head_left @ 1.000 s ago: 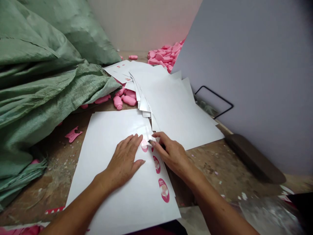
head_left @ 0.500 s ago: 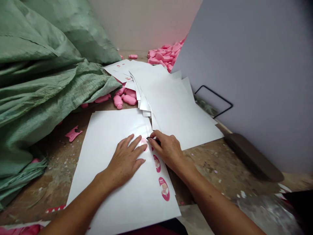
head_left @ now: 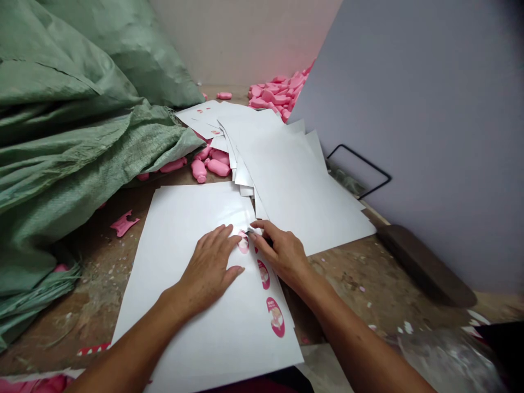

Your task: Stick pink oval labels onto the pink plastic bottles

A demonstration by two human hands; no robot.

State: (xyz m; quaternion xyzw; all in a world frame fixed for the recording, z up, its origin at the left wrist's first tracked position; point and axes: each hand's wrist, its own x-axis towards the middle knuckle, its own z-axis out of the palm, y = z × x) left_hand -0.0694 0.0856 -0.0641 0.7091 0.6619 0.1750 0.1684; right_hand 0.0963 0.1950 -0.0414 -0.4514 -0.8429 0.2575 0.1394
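The right hand's (head_left: 282, 248) thumb and index finger are nearly closed, pinching a small black tool (head_left: 268, 241) whose tip meets the upper edge of the topmost pink oval label (head_left: 243, 244); whether that tip is a blade is too small to tell. The left hand (head_left: 213, 256) lies palm down with its fingers extended and a gap at the thumb, grasping nothing and pressing on the white label sheet (head_left: 188, 218).

The left index finger is what has just changed: 0.5 s ago it lay across the topmost label, and now it is drawn back to the label's left side, so more of the print shows. The tool's tip stays at about the same spot. This suggests careful work at the label's edge, with the left hand steadying the sheet.

Lower down, 2 more pink oval labels, a middle label (head_left: 263, 274) and a lowest label (head_left: 275, 317) reading "BABY", lie along the sheet's right side, unmoved.

Beyond the sheet are a fanned stack of white sheets (head_left: 295, 185), loose pink bottles (head_left: 208, 166) and a farther pink pile (head_left: 276, 93). A green woven sack (head_left: 82, 136) slumps to the left.
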